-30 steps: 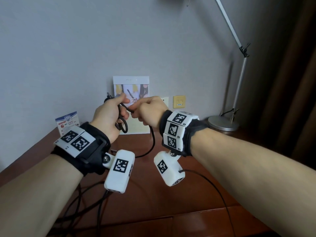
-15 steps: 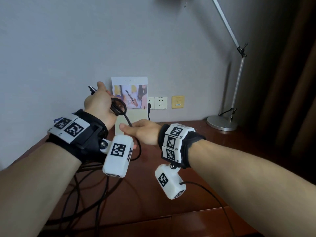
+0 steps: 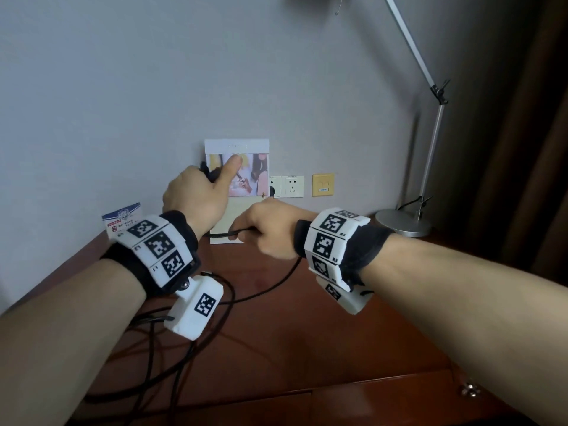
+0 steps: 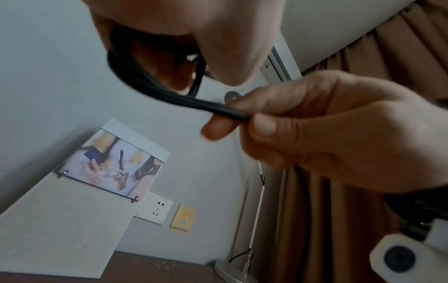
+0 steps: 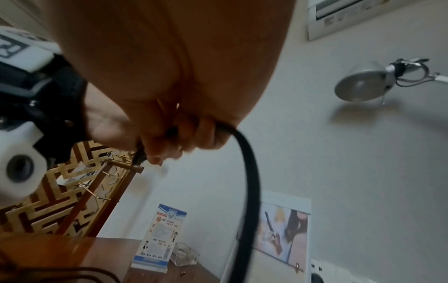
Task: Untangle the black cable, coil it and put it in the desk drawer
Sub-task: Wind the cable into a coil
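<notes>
Loose runs of the black cable (image 3: 172,358) trail across the near left part of the dark wooden desk (image 3: 307,348), passing under the person's left forearm. One strand rises from the desk to the right hand (image 3: 270,229), which is curled around it, the cable pinched between thumb and fingers above the desk's far edge. From there the cable runs left and up to the left hand (image 3: 196,195), held higher and nearer the wall, fingers closed on small loops of the cable with the thumb raised. The left wrist view shows those loops hanging below the left hand's fingers (image 4: 169,24) and a short taut stretch leading into the right hand's grip. Both wrists wear bands with black-and-white markers. Behind the hands a printed card (image 3: 236,167) leans against the grey wall beside wall sockets (image 3: 292,186); a small leaflet (image 3: 123,218) stands at left. At far right stands a silver desk lamp (image 3: 402,224), before a brown curtain (image 3: 522,149).
</notes>
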